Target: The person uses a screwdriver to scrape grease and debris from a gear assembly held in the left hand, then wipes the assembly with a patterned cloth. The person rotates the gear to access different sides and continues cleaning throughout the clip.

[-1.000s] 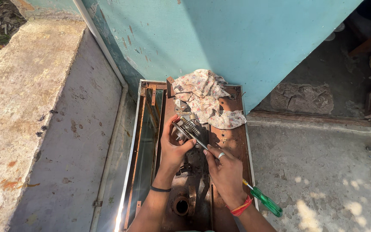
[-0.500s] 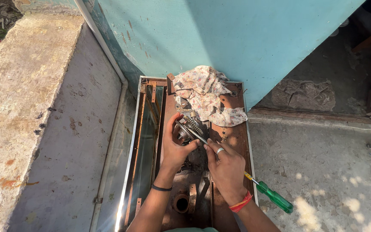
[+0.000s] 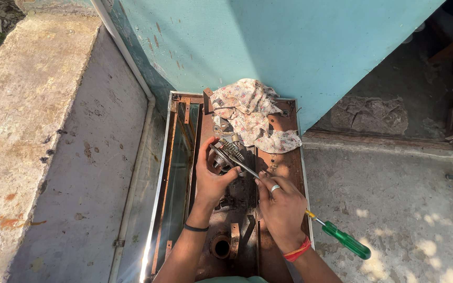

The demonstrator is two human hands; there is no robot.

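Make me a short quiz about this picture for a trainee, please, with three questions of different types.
1. True or false: the floral cloth lies at the end of the rusty metal frame nearest the blue wall.
2. Which hand grips the round metal part? A) left hand B) right hand
3. What colour is the handle of the screwdriver?

Key
1. True.
2. A; the right hand holds the screwdriver, its shaft reaching to the part.
3. Green.

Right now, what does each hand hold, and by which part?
The left hand grips a round metal part by its side. The right hand holds a screwdriver by the shaft, not the green handle.
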